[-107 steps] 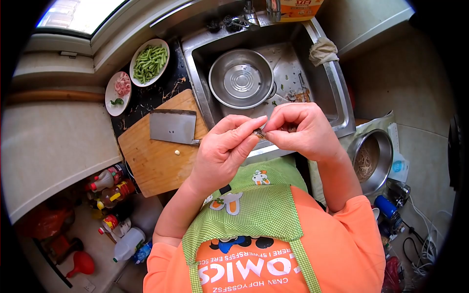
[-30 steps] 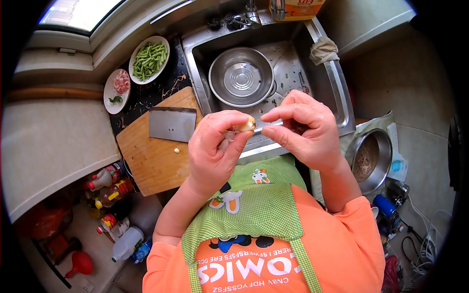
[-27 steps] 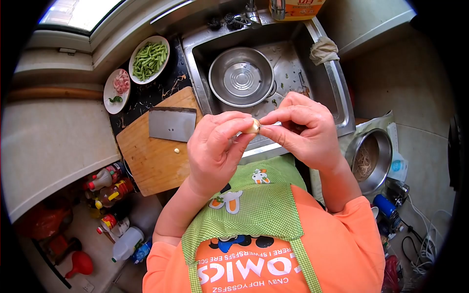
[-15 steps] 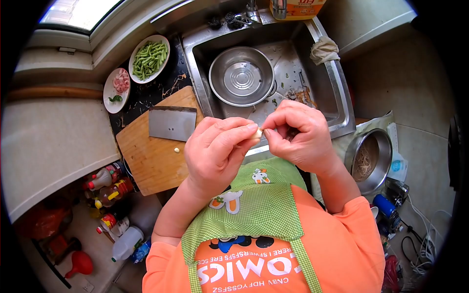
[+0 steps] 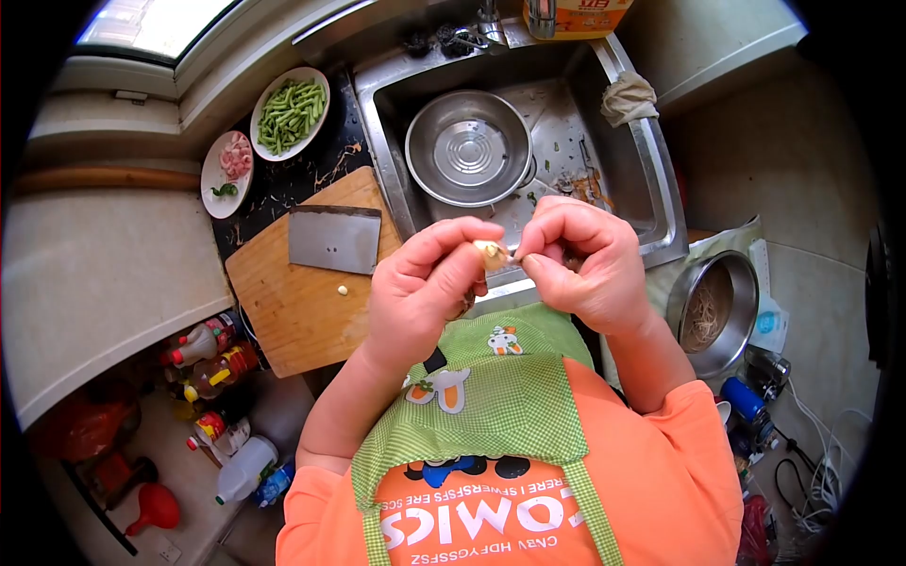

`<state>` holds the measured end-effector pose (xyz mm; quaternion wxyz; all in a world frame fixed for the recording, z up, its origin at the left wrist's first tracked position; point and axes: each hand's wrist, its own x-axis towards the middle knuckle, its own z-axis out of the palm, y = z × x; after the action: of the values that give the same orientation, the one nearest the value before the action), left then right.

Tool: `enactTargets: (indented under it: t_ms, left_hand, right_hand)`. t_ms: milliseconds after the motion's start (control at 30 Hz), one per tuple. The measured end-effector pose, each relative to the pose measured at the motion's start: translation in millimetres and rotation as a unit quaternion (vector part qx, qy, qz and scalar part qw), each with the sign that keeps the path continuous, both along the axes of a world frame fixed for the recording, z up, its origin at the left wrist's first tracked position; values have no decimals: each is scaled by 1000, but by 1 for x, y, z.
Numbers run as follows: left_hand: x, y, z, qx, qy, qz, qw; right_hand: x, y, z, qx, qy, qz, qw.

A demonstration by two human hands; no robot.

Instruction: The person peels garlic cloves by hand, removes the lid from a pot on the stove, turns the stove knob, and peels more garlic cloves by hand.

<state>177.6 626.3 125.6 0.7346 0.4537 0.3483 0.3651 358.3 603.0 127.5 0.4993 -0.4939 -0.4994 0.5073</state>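
Pale and small, a garlic clove (image 5: 491, 253) is pinched between the thumb and fingers of my left hand (image 5: 425, 283). My right hand (image 5: 587, 264) is closed beside it, thumb against forefinger, on a thin bit of skin at the clove's end. Both hands are over the front edge of the sink (image 5: 672, 203). Left of them, a cleaver (image 5: 333, 240) lies on the wooden cutting board (image 5: 302, 316), with a small peeled clove (image 5: 343, 291) just below the blade.
A metal basin (image 5: 469, 148) sits in the sink. Plates of cut green beans (image 5: 291, 117) and pink meat pieces (image 5: 236, 158) stand at the back left. A metal bowl (image 5: 748, 316) is at the right. Bottles (image 5: 219, 372) stand low at the left.
The fingers of my left hand have shifted, so more of the clove shows between them. My right hand has come slightly away from the clove, still pinched.
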Motion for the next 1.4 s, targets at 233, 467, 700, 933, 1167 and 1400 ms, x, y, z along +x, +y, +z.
enactTargets:
  t_ms: [233, 467, 700, 933, 1167, 1400]
  left_hand:
    - [11, -4, -4, -99, -112, -14, 989]
    - [4, -3, -13, -87, -76, -17, 993]
    - [3, -2, -10, -115, -147, -40, 982]
    - [0, 1, -20, 2, -158, -12, 987]
    - [7, 7, 0, 402, 245, 71, 879]
    - [11, 8, -7, 587, 366, 98, 716]
  right_hand:
    - [-9, 0, 4, -14, 42, -9, 999]
    - [-2, 0, 2, 39, -19, 22, 999]
    - [14, -3, -2, -19, 93, 50, 994]
    - [21, -2, -2, -46, 177, 27, 983]
    - [11, 0, 3, 157, -104, -116, 975]
    - [5, 1, 1, 145, -146, -9, 979]
